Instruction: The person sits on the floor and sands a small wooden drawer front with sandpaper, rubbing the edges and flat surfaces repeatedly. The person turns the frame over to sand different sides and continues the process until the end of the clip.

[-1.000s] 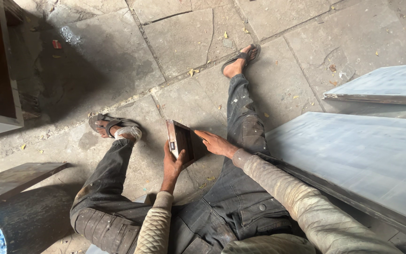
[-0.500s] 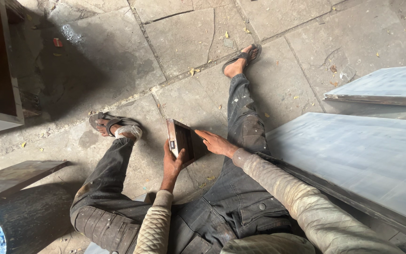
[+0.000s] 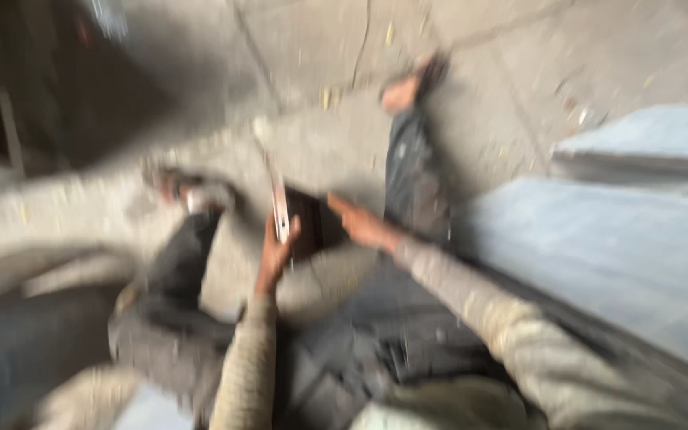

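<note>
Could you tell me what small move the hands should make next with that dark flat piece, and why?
Probably steady it first. The left hand grips the dark flat piece by its near edge, standing on edge above the stone floor, while the right hand only touches its face. A firmer right-hand hold seems wise.

Dark flat rectangular piece [image 3: 308,224], pale edge, upright on edge between legs, blurred.

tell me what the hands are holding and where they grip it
The left hand grips a flat dark rectangular object by its pale near edge. The right hand rests on its far side; blur hides whether it grips.
</note>
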